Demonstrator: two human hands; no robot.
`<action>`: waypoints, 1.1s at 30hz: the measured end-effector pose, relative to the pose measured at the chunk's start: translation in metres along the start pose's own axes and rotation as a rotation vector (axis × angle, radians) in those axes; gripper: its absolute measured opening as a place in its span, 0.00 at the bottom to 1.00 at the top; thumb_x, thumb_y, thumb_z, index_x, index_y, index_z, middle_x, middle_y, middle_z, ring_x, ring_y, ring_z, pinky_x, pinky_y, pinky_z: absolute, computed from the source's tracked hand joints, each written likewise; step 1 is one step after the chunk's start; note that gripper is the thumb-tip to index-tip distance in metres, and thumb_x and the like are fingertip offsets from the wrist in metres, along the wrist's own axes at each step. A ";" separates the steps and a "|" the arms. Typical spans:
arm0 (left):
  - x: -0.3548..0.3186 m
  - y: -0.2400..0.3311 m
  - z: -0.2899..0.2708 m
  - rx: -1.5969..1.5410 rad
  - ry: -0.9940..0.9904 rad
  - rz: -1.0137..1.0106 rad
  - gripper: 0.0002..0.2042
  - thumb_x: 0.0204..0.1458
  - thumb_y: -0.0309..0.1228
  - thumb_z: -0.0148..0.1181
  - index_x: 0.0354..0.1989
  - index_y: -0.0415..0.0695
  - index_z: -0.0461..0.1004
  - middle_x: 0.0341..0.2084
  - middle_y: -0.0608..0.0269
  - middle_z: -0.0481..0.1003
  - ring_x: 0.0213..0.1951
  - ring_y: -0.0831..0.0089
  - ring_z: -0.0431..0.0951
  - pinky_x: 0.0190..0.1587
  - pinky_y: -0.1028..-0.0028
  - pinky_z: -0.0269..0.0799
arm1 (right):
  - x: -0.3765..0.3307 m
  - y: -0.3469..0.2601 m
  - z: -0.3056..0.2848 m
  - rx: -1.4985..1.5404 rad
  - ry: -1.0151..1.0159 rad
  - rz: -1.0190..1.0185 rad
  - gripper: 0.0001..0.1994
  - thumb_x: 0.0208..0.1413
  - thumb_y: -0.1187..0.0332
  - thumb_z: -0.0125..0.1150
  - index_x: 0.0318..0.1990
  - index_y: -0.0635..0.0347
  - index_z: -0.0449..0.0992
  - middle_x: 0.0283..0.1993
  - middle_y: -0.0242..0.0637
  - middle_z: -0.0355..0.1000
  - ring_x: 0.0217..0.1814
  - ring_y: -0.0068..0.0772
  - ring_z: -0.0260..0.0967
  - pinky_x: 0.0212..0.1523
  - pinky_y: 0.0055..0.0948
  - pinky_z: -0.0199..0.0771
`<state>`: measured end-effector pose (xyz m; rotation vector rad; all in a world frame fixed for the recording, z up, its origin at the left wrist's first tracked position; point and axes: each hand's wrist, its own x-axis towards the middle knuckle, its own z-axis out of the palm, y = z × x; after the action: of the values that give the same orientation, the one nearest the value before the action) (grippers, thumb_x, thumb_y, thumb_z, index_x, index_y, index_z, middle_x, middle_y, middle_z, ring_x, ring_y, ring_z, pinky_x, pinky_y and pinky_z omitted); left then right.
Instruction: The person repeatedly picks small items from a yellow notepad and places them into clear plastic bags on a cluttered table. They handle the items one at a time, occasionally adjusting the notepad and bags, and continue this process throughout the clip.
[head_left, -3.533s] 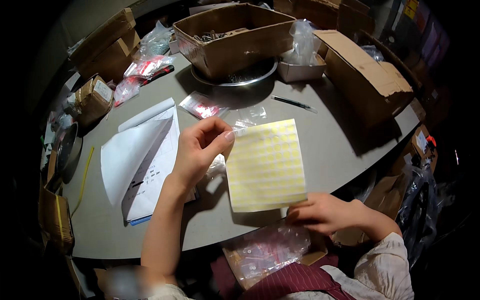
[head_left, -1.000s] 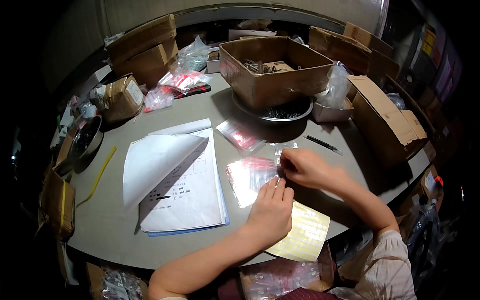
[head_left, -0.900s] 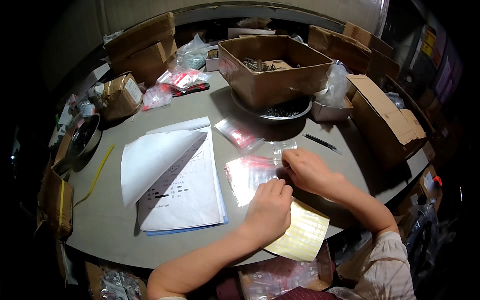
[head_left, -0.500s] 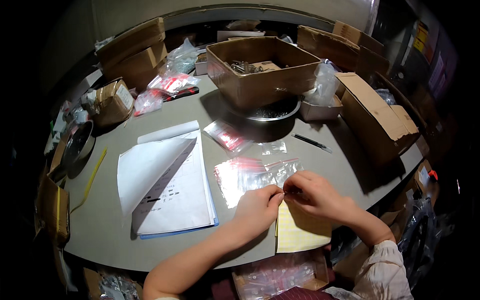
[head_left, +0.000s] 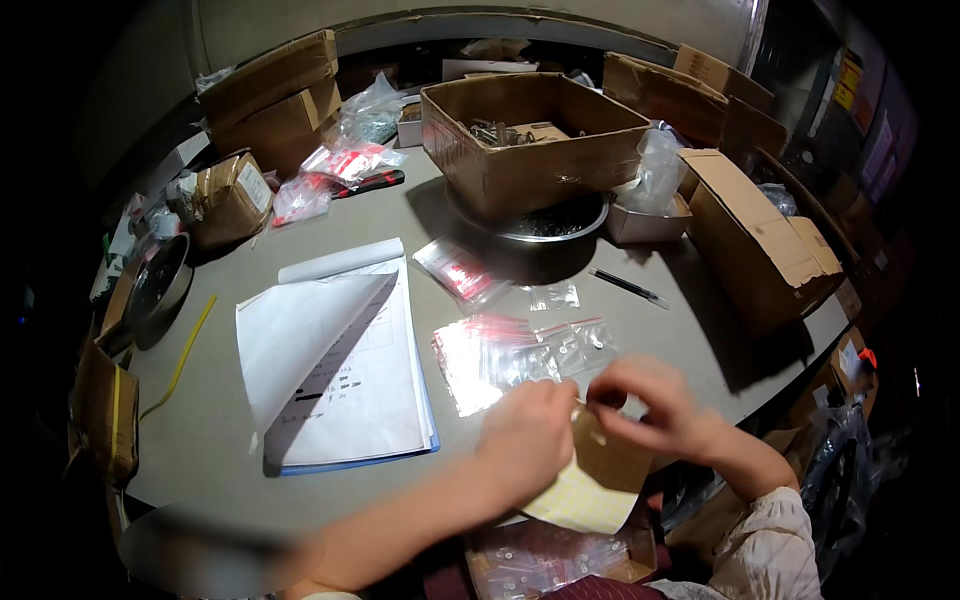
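My left hand [head_left: 528,440] and my right hand [head_left: 645,405] meet at the near edge of the grey table [head_left: 210,440], over a yellow sheet of small stickers [head_left: 590,490] that curls up off the table edge. Both pinch at the sheet's top edge; motion blur hides the fingertips. Just beyond my hands lies a pile of clear zip bags with red strips [head_left: 500,355], and two small clear bags holding parts [head_left: 585,340].
An open pad of white paper [head_left: 345,365] lies to the left. An open cardboard box [head_left: 525,135] rests on a metal bowl [head_left: 560,220] at the back. A black pen [head_left: 628,287], more boxes [head_left: 755,235] and bagged parts [head_left: 335,165] ring the table. A box of bags [head_left: 560,560] sits on my lap.
My hands have come back toward the near edge, off the zip bags and onto the sticker sheet. The sheet has curled upward. The view has tilted slightly.
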<state>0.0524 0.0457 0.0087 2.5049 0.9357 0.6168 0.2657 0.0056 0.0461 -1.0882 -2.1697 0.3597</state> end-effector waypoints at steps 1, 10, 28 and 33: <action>-0.006 0.007 0.002 0.026 0.008 0.088 0.13 0.48 0.25 0.59 0.43 0.35 0.74 0.48 0.40 0.77 0.54 0.49 0.77 0.57 0.59 0.72 | 0.009 0.005 -0.003 0.095 -0.018 0.149 0.06 0.60 0.72 0.68 0.40 0.66 0.79 0.33 0.37 0.76 0.32 0.29 0.73 0.36 0.29 0.73; -0.015 0.007 0.023 0.211 0.023 0.227 0.13 0.48 0.25 0.58 0.41 0.31 0.71 0.44 0.32 0.74 0.55 0.36 0.74 0.66 0.48 0.65 | 0.079 0.068 0.027 0.052 -0.422 0.269 0.12 0.57 0.66 0.67 0.42 0.66 0.78 0.29 0.42 0.76 0.30 0.34 0.74 0.35 0.34 0.74; -0.017 0.003 0.029 0.257 0.095 0.257 0.13 0.47 0.27 0.59 0.39 0.32 0.72 0.42 0.30 0.76 0.54 0.35 0.76 0.65 0.45 0.66 | 0.062 0.061 0.027 0.183 -0.306 0.211 0.08 0.61 0.73 0.66 0.45 0.61 0.76 0.38 0.36 0.79 0.39 0.28 0.76 0.42 0.31 0.76; -0.020 0.006 0.029 0.283 0.031 0.255 0.13 0.47 0.27 0.58 0.39 0.33 0.72 0.38 0.34 0.76 0.50 0.36 0.78 0.64 0.45 0.67 | 0.057 0.043 0.051 -0.430 -0.167 -0.077 0.12 0.53 0.71 0.71 0.41 0.62 0.73 0.35 0.45 0.76 0.41 0.53 0.74 0.43 0.43 0.75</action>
<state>0.0573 0.0213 -0.0176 2.9061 0.7644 0.6396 0.2327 0.0795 0.0127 -1.2317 -2.5011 -0.0607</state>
